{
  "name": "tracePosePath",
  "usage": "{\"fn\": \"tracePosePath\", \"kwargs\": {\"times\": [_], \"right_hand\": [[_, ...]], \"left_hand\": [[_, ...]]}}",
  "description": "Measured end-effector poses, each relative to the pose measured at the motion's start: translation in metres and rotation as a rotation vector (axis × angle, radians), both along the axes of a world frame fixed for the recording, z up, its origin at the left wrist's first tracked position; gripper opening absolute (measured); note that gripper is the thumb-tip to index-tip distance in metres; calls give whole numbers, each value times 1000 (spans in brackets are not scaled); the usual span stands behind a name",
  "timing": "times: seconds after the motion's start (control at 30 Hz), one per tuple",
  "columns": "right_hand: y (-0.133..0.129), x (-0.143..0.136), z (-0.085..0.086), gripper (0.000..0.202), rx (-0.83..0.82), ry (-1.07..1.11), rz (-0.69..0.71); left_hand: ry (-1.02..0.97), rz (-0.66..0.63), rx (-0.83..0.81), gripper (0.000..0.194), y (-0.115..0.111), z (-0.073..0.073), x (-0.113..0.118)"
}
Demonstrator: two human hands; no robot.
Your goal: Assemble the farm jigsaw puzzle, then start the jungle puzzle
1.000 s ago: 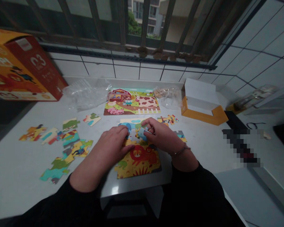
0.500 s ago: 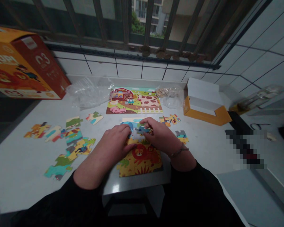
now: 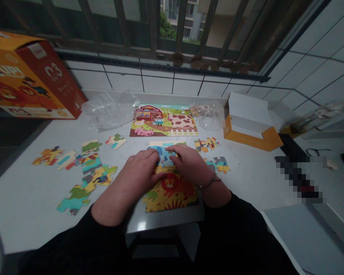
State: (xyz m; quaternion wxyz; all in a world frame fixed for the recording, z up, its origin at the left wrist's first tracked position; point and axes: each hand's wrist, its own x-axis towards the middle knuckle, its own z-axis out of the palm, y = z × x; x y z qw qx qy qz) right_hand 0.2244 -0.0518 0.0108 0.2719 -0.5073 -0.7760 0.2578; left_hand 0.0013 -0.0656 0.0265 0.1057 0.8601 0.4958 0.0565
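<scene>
A partly joined jigsaw puzzle (image 3: 172, 191) with red lions, green plants and a blue elephant lies in front of me on the counter. My left hand (image 3: 139, 166) rests over its left side, thumb spread away from the fingers, and covers that edge. My right hand (image 3: 189, 162) is at the upper right of the puzzle. Its thumb and forefinger are on a blue puzzle piece (image 3: 167, 157), which lies in or against the elephant area. Whether the piece is fully seated I cannot tell.
Loose puzzle pieces (image 3: 93, 164) are spread on the left, and more pieces (image 3: 222, 164) lie on the right. Behind are a finished farm puzzle (image 3: 166, 121), plastic bags (image 3: 109, 112), an open yellow-and-white box (image 3: 249, 130) and a large orange box (image 3: 34, 76).
My right hand has lowered the blue piece from a tilted position above the puzzle down to the elephant area. The left hand has stayed nearly still. The view has shifted slightly.
</scene>
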Motion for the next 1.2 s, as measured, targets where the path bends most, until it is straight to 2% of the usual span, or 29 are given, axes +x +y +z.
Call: {"fn": "tracePosePath", "kwargs": {"times": [0.43, 0.67, 0.9, 1.2], "right_hand": [[2, -2, -9, 38, 38, -108, 54], [1, -2, -9, 36, 26, -151, 34], [1, -1, -11, 30, 33, -145, 7], [-10, -6, 5, 18, 68, -387, 50]], "left_hand": [[-10, 38, 3, 45, -1, -2, 0], [3, -12, -1, 37, 0, -1, 0], [14, -3, 0, 34, 0, 1, 0], [36, -14, -18, 28, -3, 5, 3]]}}
